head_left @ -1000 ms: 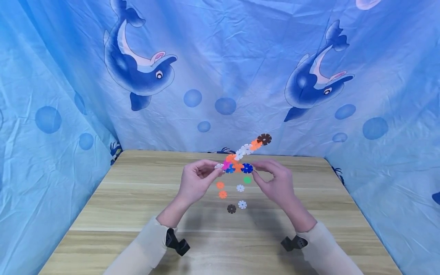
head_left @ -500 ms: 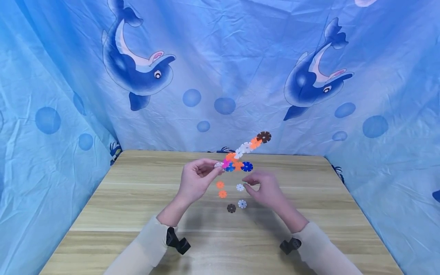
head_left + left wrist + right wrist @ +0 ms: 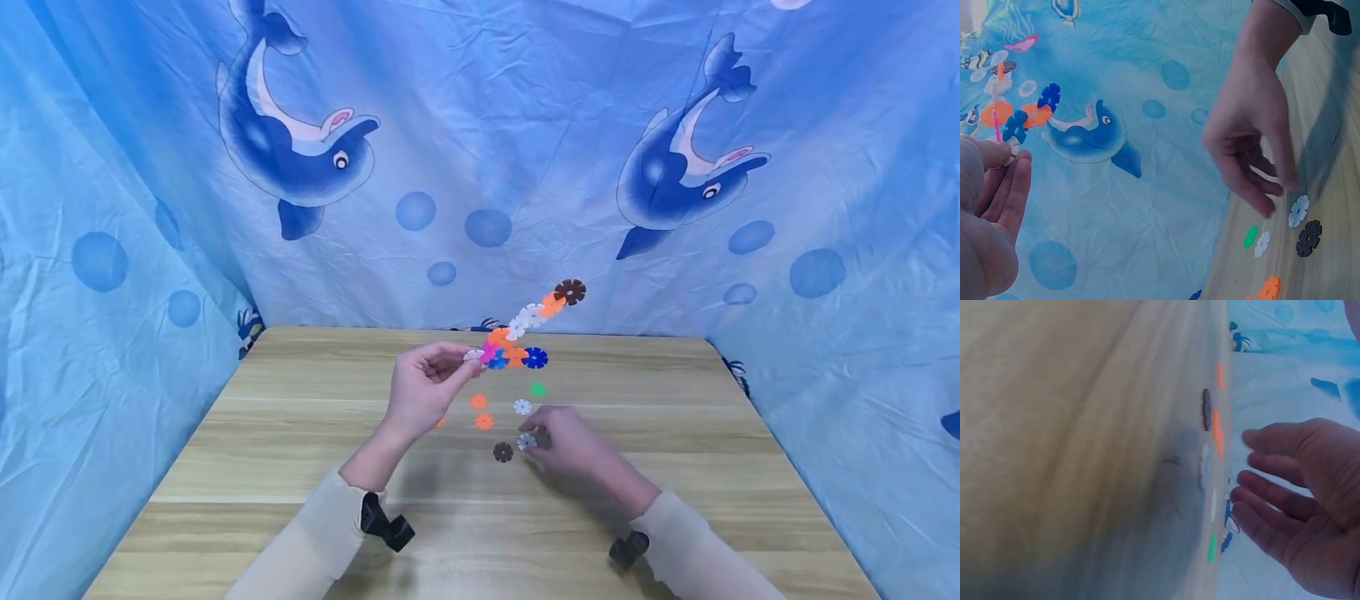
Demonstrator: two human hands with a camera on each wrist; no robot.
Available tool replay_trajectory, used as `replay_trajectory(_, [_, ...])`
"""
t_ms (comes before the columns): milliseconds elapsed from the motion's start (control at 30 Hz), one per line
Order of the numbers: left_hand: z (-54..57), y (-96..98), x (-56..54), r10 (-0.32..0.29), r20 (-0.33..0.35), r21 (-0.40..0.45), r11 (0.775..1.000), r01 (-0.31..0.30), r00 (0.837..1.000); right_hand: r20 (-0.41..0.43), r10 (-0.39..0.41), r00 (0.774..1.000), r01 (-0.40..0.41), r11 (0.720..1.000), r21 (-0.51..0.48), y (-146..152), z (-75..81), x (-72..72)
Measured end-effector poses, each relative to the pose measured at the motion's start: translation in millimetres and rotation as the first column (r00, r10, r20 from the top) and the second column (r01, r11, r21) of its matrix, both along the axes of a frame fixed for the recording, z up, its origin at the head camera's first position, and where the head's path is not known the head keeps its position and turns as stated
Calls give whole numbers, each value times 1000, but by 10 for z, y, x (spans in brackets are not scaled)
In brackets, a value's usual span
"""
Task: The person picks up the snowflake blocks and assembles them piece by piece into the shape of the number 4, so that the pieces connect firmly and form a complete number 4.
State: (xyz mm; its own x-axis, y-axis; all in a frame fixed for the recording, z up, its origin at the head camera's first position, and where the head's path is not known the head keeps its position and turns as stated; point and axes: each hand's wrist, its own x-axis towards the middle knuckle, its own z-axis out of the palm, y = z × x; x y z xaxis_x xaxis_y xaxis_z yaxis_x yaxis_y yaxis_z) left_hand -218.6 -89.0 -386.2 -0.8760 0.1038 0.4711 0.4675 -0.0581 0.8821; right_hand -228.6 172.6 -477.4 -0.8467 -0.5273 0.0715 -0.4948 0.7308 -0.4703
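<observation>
My left hand (image 3: 429, 385) pinches the white end disc (image 3: 473, 356) of a joined chain of notched snowflake discs, held up over the table. From there the chain runs through a pink disc (image 3: 488, 351) and splits. One branch ends in a dark blue disc (image 3: 535, 358); the longer one rises through orange and white to a brown disc (image 3: 570, 292). My right hand (image 3: 562, 437) hovers over the near loose white disc (image 3: 527, 442), thumb and fingers apart. In the right wrist view its fingers (image 3: 1275, 500) are spread, with nothing between them.
Loose on the wooden table (image 3: 315, 533) lie a brown disc (image 3: 503, 452), a farther white disc (image 3: 522, 407), a green disc (image 3: 537, 389) and several orange discs, one orange disc (image 3: 483, 422) nearer. A dolphin-print curtain (image 3: 495, 125) surrounds the table.
My right hand has left the blue end of the chain, passed over the green disc and come nearer to the loose white disc. The left hand keeps its pinch, almost unmoved.
</observation>
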Motion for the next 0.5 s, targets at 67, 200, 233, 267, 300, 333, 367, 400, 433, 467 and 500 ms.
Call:
replay_trajectory(67, [2, 0, 3, -1, -1, 1, 1000, 1, 1000, 7, 8, 1000, -8, 1000, 29, -9, -30, 14])
replay_trajectory(200, [13, -5, 7, 3, 3, -3, 1000, -3, 1000, -1, 12, 1000, -12, 997, 75, -42, -79, 39])
replay_trajectory(233, [18, -7, 7, 3, 3, -4, 1000, -3, 1000, -8, 10, 1000, -9, 996, 83, -50, -94, 40])
replay_trajectory(267, [19, -9, 5, 4, 3, -6, 1000, -4, 1000, -10, 5, 1000, -4, 996, 91, -57, -108, 40])
replay_trajectory(300, [18, -9, 1, 5, 2, -8, 1000, -5, 1000, -15, 1, 1000, 0, 996, 92, -62, -122, 38])
replay_trajectory(333, [17, -9, -3, 3, 2, -8, 1000, -3, 1000, -17, -2, 1000, 3, 996, 93, -66, -137, 33])
replay_trajectory(367, [15, -9, -7, 3, 0, -8, 1000, -3, 1000, -15, -9, 1000, 11, 996, 91, -68, -143, 32])
replay_trajectory(400, [14, -9, -8, 2, -1, -8, 1000, -2, 1000, -11, -17, 1000, 18, 996, 92, -68, -149, 28])
replay_trajectory(433, [14, -9, -8, 3, -4, -9, 1000, -3, 1000, -7, -27, 1000, 28, 995, 93, -67, -155, 24])
replay_trajectory(467, [11, -9, -9, 3, -6, -9, 1000, -3, 1000, -2, -35, 999, 35, 995, 92, -65, -158, 19])
replay_trajectory(500, [9, -9, -9, 2, -7, -6, 1000, -2, 1000, 4, -44, 999, 44, 995, 94, -62, -160, 13])
